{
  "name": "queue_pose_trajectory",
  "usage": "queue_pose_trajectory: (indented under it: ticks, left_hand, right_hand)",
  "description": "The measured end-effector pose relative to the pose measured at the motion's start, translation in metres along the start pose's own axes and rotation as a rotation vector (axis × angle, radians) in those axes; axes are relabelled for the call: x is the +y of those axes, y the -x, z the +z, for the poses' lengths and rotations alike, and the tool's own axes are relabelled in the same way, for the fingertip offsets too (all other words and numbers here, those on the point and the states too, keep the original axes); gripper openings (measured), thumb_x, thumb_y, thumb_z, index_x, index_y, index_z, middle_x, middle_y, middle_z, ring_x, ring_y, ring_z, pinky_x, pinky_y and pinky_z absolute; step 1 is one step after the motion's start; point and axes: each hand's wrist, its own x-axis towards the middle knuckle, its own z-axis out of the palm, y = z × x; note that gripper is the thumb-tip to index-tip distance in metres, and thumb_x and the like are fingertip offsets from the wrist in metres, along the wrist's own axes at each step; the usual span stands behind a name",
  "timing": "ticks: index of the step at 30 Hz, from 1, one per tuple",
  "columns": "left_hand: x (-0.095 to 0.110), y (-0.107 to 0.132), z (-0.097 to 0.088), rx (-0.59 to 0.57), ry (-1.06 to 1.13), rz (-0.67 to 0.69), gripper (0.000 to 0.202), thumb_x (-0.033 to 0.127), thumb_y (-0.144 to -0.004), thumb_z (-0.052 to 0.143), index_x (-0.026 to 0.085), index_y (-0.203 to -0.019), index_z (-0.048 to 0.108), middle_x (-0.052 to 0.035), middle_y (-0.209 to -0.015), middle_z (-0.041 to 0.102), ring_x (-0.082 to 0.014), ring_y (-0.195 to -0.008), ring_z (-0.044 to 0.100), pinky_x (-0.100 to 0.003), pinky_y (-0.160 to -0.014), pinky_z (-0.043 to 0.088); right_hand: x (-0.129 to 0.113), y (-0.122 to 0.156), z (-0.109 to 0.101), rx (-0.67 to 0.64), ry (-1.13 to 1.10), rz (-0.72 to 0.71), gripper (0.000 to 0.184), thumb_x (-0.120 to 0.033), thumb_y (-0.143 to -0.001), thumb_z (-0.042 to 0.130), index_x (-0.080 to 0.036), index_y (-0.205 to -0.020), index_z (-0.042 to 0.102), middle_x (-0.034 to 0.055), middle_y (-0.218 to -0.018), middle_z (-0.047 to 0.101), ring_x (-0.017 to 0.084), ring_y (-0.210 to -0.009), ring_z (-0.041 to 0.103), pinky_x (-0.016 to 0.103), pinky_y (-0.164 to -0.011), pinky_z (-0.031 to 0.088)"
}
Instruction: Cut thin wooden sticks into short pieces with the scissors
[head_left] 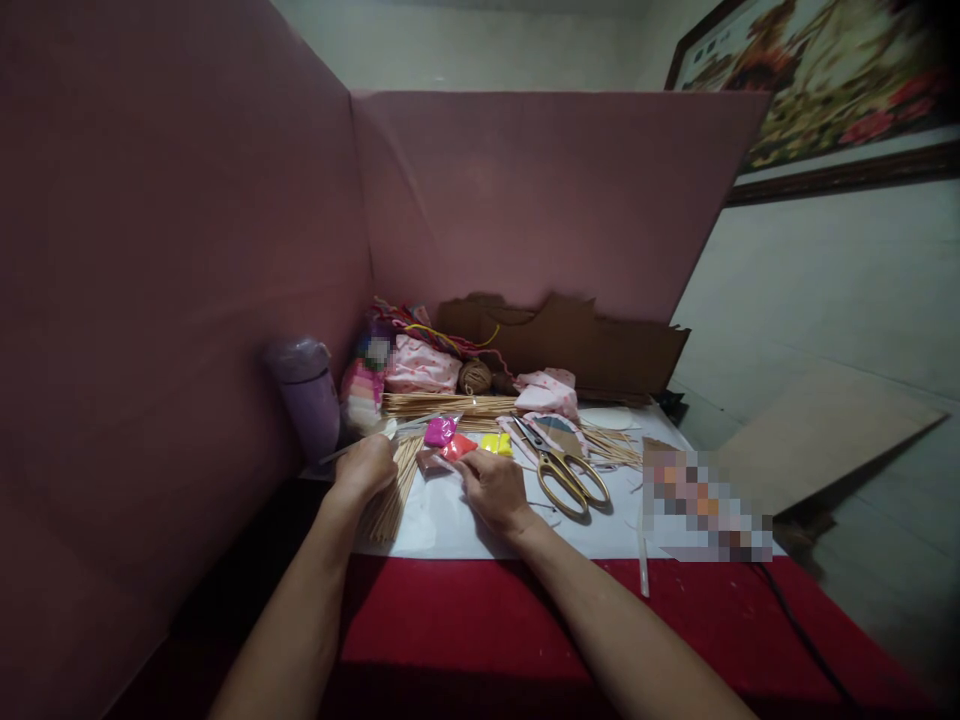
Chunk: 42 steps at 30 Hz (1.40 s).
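Note:
My left hand [366, 470] is closed beside a fanned bundle of thin wooden sticks [397, 500]. A small white piece [389, 428] shows at its fingertips and a thin pale strip juts out on its left; what it grips is unclear. My right hand [495, 492] pinches the edge of a clear plastic packet with a red-orange lump [457, 447] in it. A magenta packet [440, 431] and a brown one [430, 462] lie against it, and a yellow packet [496, 444] sits just beyond my right knuckles. Gold-handled scissors [561, 470] rest right of that hand, blades pointing away.
Behind the hands lie more sticks [450, 405], a brown yarn ball [475, 377], pink dotted cloth [424, 365] and colourful cords. A purple container [307, 395] stands left by the pink partition [225, 200]. Torn cardboard [630, 355] leans behind; a blurred object [701, 505] and cable lie right.

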Motion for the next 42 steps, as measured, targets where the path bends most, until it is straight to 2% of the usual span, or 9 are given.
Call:
queue_pose_trajectory:
  ticks: [14, 19, 21, 24, 27, 31, 34, 38, 42]
  left_hand:
    - [0.0, -0.001, 0.001, 0.033, 0.01, 0.022, 0.025, 0.02, -0.072, 0.047, 0.014, -0.085, 0.068, -0.0189, -0.096, 0.068, -0.0325, -0.094, 0.063, -0.035, -0.067, 0.046]
    - [0.004, 0.001, 0.0, 0.102, 0.022, 0.012, 0.03, 0.04, -0.075, 0.049, 0.018, -0.084, 0.068, -0.016, -0.096, 0.068, -0.0323, -0.091, 0.063, -0.035, -0.066, 0.044]
    - [0.007, 0.004, 0.0, 0.132, 0.028, 0.065, 0.037, 0.05, -0.076, 0.047, 0.02, -0.084, 0.067, -0.0141, -0.093, 0.068, -0.0299, -0.088, 0.063, -0.032, -0.065, 0.043]
    - [0.014, 0.01, -0.001, 0.101, 0.007, 0.199, 0.045, 0.061, -0.072, 0.047, 0.021, -0.08, 0.065, -0.0105, -0.087, 0.069, -0.0262, -0.082, 0.063, -0.03, -0.064, 0.042]
    - [0.017, 0.013, -0.002, 0.089, -0.015, 0.245, 0.039, 0.058, -0.072, 0.049, 0.022, -0.078, 0.064, -0.0085, -0.088, 0.069, -0.0241, -0.082, 0.062, -0.027, -0.063, 0.04]
    - [0.016, 0.013, -0.004, 0.102, 0.015, 0.246, 0.034, 0.053, -0.073, 0.049, 0.022, -0.078, 0.063, -0.007, -0.086, 0.068, -0.0229, -0.08, 0.062, -0.026, -0.06, 0.038]
    - [0.014, 0.011, -0.004, 0.017, 0.01, 0.29, 0.029, 0.048, -0.066, 0.056, 0.023, -0.077, 0.063, -0.0055, -0.087, 0.068, -0.0233, -0.081, 0.062, -0.027, -0.058, 0.038]
    - [0.009, 0.003, 0.003, -0.023, -0.044, 0.267, 0.021, 0.036, -0.064, 0.057, 0.022, -0.079, 0.063, -0.008, -0.092, 0.068, -0.0269, -0.086, 0.062, -0.03, -0.064, 0.041]
    - [0.005, -0.003, 0.006, -0.042, -0.04, 0.246, 0.023, 0.03, -0.066, 0.053, 0.021, -0.085, 0.062, -0.0118, -0.097, 0.067, -0.0298, -0.09, 0.062, -0.035, -0.069, 0.044]
  right_hand:
    - [0.003, -0.001, 0.004, 0.038, 0.024, -0.036, 0.024, -0.032, -0.088, 0.05, -0.02, -0.076, 0.066, 0.002, -0.078, 0.069, 0.013, -0.07, 0.06, 0.023, -0.059, 0.03]
    - [0.003, -0.001, 0.005, 0.029, 0.013, -0.066, 0.02, -0.03, -0.088, 0.05, -0.02, -0.079, 0.066, 0.0011, -0.081, 0.069, 0.013, -0.075, 0.061, 0.022, -0.061, 0.031]
    - [0.004, -0.003, 0.002, 0.051, 0.017, -0.039, 0.021, -0.029, -0.089, 0.049, -0.021, -0.08, 0.066, 0.0007, -0.081, 0.069, 0.013, -0.076, 0.061, 0.022, -0.063, 0.032]
    - [0.01, -0.008, -0.007, 0.099, 0.055, 0.08, 0.024, -0.029, -0.09, 0.045, -0.021, -0.082, 0.066, 0.0017, -0.083, 0.07, 0.014, -0.078, 0.062, 0.023, -0.064, 0.034]
    - [0.018, -0.017, -0.025, 0.099, 0.111, 0.233, 0.027, -0.03, -0.091, 0.042, -0.021, -0.086, 0.067, 0.004, -0.088, 0.07, 0.015, -0.08, 0.062, 0.023, -0.064, 0.036]
    - [0.03, -0.023, -0.057, -0.065, 0.245, 0.359, 0.027, -0.03, -0.09, 0.043, -0.018, -0.09, 0.067, 0.0092, -0.091, 0.069, 0.019, -0.085, 0.062, 0.026, -0.067, 0.039]
    - [0.042, -0.015, -0.077, -0.228, 0.366, 0.38, 0.026, -0.03, -0.084, 0.051, -0.015, -0.098, 0.065, 0.0141, -0.099, 0.066, 0.024, -0.092, 0.061, 0.03, -0.072, 0.042]
    - [0.061, 0.006, -0.083, -0.296, 0.452, 0.422, 0.041, -0.028, -0.075, 0.059, -0.014, -0.113, 0.056, 0.016, -0.111, 0.061, 0.029, -0.099, 0.058, 0.033, -0.074, 0.045]
    - [0.071, 0.018, -0.081, -0.387, 0.438, 0.421, 0.036, -0.016, -0.077, 0.049, -0.015, -0.112, 0.053, 0.0144, -0.107, 0.062, 0.028, -0.096, 0.06, 0.033, -0.072, 0.045]
